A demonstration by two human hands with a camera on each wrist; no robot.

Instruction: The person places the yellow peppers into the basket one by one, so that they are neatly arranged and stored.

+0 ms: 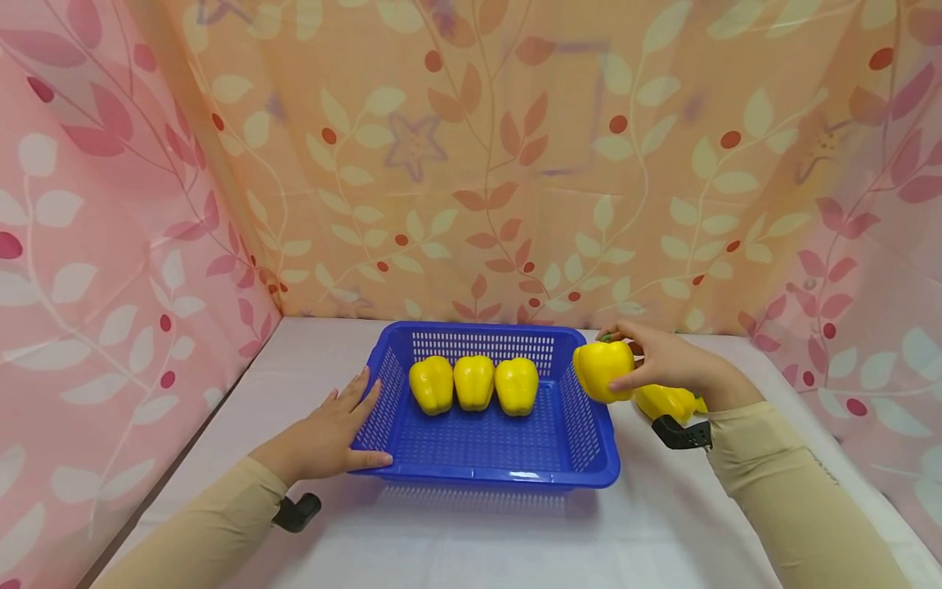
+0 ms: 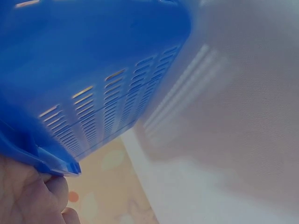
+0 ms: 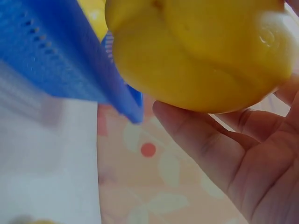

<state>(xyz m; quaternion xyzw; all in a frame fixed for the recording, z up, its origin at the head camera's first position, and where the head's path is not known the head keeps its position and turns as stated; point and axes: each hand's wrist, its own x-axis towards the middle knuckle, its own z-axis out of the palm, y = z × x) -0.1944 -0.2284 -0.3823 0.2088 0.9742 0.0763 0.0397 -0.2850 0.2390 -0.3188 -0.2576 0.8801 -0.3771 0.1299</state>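
Note:
My right hand (image 1: 666,364) holds a yellow bell pepper (image 1: 599,372) by its side, over the right rim of a blue plastic basket (image 1: 500,474). The pepper's green stem shows at the top, and in the right wrist view its lobed underside (image 3: 201,56) faces the camera. Three yellow bell peppers (image 1: 474,383) stand in a row inside the basket, towards its back. My left hand (image 1: 327,433) rests on the basket's left rim with fingers spread, the thumb lying along the front left corner.
To the right of the basket, partly hidden by my right hand and wrist, more yellow pepper (image 1: 666,401) lies on the white tabletop (image 1: 471,540). Patterned cloth (image 1: 486,164) hangs behind the table and along both sides.

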